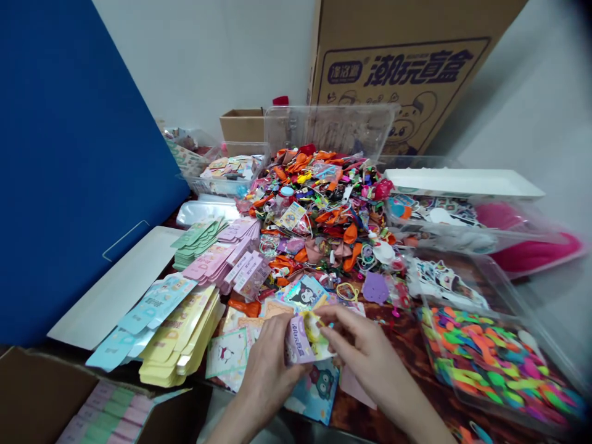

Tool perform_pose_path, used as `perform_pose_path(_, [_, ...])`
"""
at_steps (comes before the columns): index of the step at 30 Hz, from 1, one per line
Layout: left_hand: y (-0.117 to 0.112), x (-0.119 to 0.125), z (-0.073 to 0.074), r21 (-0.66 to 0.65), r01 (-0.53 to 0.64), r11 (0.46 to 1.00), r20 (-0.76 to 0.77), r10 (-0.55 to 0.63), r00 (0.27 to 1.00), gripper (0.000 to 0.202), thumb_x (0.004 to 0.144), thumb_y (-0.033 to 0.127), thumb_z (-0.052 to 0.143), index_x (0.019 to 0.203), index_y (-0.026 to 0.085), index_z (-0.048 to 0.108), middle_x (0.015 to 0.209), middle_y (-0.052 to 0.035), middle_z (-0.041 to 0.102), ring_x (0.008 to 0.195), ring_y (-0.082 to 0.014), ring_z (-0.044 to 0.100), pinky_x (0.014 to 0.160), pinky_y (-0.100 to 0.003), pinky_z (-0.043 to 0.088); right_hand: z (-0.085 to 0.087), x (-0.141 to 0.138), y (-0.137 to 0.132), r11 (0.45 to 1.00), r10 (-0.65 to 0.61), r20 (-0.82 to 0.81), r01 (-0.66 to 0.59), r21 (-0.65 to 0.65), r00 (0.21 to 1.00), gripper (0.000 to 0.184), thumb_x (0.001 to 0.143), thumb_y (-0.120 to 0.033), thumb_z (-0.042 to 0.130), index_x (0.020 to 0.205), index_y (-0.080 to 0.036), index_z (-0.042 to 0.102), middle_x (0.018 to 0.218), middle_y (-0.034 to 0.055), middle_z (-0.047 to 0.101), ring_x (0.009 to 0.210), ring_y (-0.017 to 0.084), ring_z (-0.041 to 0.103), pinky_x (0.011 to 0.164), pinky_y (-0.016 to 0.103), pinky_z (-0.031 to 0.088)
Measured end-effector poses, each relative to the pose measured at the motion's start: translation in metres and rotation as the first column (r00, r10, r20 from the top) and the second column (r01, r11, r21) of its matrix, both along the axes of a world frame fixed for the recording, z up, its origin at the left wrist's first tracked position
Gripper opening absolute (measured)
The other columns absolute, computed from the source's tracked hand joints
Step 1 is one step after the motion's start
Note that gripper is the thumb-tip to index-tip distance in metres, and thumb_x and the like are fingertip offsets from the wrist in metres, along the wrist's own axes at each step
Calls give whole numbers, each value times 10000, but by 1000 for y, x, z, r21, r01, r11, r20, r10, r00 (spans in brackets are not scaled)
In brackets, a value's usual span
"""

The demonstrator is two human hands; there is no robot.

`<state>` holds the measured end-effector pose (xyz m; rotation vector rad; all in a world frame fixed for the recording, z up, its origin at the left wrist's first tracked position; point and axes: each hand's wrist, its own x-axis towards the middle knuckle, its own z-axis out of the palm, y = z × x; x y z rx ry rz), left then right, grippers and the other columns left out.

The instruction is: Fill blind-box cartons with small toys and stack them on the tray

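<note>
My left hand (268, 370) and my right hand (365, 351) meet low in the middle of the view, with a small lilac printed card packet (298, 340) pinched between them. A yellow and white piece (314, 330) sticks out of its top, and my right fingertips press on it. Beneath my hands lie a blue cartoon card (317, 391) and a pale card with a cartoon figure (226, 353). A holographic cartoon card (306, 293) lies just beyond. Stacks of yellow paper sleeves (178, 339) sit left of my left hand.
A heap of balloons and small trinkets (319, 209) fills the table's middle. Clear plastic tubs hold stickers and colourful balloons (494, 357) on the right. A blue board (78, 166) stands at left, and a cardboard box (41, 394) sits at the near left corner.
</note>
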<state>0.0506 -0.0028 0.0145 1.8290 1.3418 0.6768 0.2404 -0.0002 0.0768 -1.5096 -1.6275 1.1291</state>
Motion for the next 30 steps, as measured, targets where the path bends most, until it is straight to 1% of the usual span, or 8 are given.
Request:
perform_pose_path(2, [1, 0, -2, 20, 4, 1000, -5, -4, 1000, 625, 696, 71, 679, 1273, 218, 490, 1225, -98, 601, 1148, -294, 567, 961, -444, 476, 0, -5, -2, 997, 62, 116, -68, 49, 991, 200, 913, -215, 501, 980, -228, 690, 941, 42, 732, 837, 209, 672, 742, 306, 467])
perform_pose_path(5, [2, -2, -8, 61, 5, 998, -9, -4, 1000, 608, 721, 117, 692, 1284, 223, 487, 1238, -109, 611, 1157, -309, 577, 969, -468, 485, 3, -10, -5, 994, 95, 225, -105, 34, 970, 195, 930, -179, 489, 876, -217, 672, 848, 25, 719, 815, 201, 666, 721, 295, 429])
perform_pose_path(11, [5, -13, -22, 140, -8, 990, 1, 8, 1000, 567, 806, 331, 707, 1319, 237, 485, 1272, -123, 644, 1157, -328, 632, 933, -474, 550, 13, 5, -21, 988, -25, 37, 19, 155, 999, 172, 969, -249, 522, 919, -222, 684, 886, 6, 716, 820, 153, 651, 746, 245, 436])
perform_pose_path(15, [8, -25, -36, 206, -4, 979, -56, 16, 998, 577, 827, 375, 672, 1354, 229, 490, 1315, -126, 644, 1176, -339, 647, 936, -474, 575, 6, 60, -34, 976, -201, 100, 191, 101, 975, 246, 943, -380, 540, 810, -218, 669, 771, 0, 685, 737, 165, 626, 677, 254, 447])
perform_pose_path(18, [7, -32, -44, 218, 26, 976, -82, -8, 997, 598, 844, 430, 662, 1373, 222, 480, 1327, -129, 645, 1172, -339, 659, 918, -458, 595, -8, 128, -42, 844, -536, 295, 511, 161, 791, 338, 869, -520, 531, 753, -222, 640, 679, -4, 637, 645, 178, 578, 601, 274, 441])
perform_pose_path(22, [4, -31, -44, 221, 39, 974, -82, -21, 996, 596, 846, 468, 672, 1357, 220, 492, 1315, -128, 659, 1167, -334, 668, 896, -427, 610, -26, 202, -50, 732, -671, 390, 646, 216, 631, 354, 763, -552, 496, 668, -228, 601, 613, 26, 619, 593, 207, 551, 567, 311, 422])
perform_pose_path(27, [1, -21, -34, 202, 63, 977, -52, -54, 997, 612, 842, 453, 697, 1369, 237, 473, 1328, -110, 653, 1194, -312, 652, 926, -394, 594, -43, 218, -53, 725, -665, 480, 650, 227, 573, 258, 633, -488, 640, 710, -243, 664, 620, 20, 623, 570, 208, 538, 546, 306, 347])
perform_pose_path(30, [1, -18, -31, 169, 94, 981, -52, -86, 995, 636, 830, 401, 713, 1389, 249, 450, 1344, -100, 641, 1214, -302, 638, 952, -390, 579, -51, 216, -49, 731, -663, 481, 635, 249, 574, 162, 620, -401, 629, 585, -249, 586, 638, 22, 619, 589, 194, 523, 557, 300, 324])
